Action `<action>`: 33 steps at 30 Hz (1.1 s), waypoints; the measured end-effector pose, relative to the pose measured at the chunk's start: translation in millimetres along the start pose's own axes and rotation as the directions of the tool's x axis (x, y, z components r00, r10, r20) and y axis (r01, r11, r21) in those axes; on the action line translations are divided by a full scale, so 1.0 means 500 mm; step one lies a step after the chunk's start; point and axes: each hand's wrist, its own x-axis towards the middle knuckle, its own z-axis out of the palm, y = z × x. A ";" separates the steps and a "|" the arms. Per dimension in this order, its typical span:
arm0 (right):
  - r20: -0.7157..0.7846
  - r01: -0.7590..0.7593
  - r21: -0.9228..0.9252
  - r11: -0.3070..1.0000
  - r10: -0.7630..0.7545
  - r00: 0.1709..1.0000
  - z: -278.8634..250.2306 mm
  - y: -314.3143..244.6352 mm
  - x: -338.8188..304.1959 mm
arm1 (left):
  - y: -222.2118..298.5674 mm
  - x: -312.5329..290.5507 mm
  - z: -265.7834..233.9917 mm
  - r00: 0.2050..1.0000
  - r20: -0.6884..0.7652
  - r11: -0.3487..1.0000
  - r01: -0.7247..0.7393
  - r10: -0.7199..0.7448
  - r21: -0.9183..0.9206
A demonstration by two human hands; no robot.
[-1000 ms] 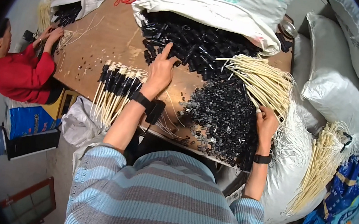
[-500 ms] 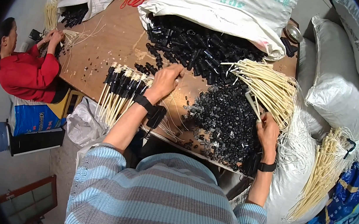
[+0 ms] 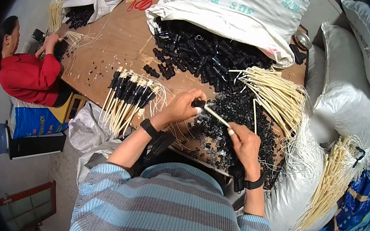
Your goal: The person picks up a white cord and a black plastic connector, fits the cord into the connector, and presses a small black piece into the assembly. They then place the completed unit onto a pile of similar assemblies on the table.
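My left hand [image 3: 183, 108] is closed on a black plastic fitting [image 3: 198, 104] above the middle of the table's near part. In the fingers of my right hand [image 3: 246, 144] is a thin cream tube [image 3: 216, 117], its far end at the fitting. Whether that end sits inside the fitting I cannot tell. Below both hands spreads a pile of small black and grey plastic clips [image 3: 225, 140]. Left of my left hand lies a row of cream tubes with black fittings [image 3: 128, 92] on them and thin white cords.
A white woven sack [image 3: 232, 12] spills black fittings [image 3: 200, 56] at the back. A bundle of cream tubes [image 3: 281, 98] lies on the right, beside full white sacks [image 3: 351, 79]. Red scissors [image 3: 140, 3] lie far left. A person in red [image 3: 31, 77] works at the table's left edge.
My left hand has picked up a black fitting and come toward me and right. My right hand has moved left from the bundle with a cream tube, bringing it to the fitting.
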 end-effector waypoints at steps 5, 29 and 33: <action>0.094 0.071 -0.197 0.978 -0.054 0.994 0.012 -0.035 -0.006 | 0.053 -0.012 0.025 0.984 0.176 0.988 -0.031 0.004 0.150; 0.223 -0.399 0.806 0.438 0.399 0.889 -0.023 -0.004 0.027 | 0.011 -0.060 0.020 0.903 -0.151 0.805 -0.271 0.403 0.527; 0.053 -0.097 0.958 0.270 0.166 0.985 -0.022 0.011 0.007 | 0.019 -0.069 0.011 0.962 -0.187 0.967 0.225 -0.200 0.122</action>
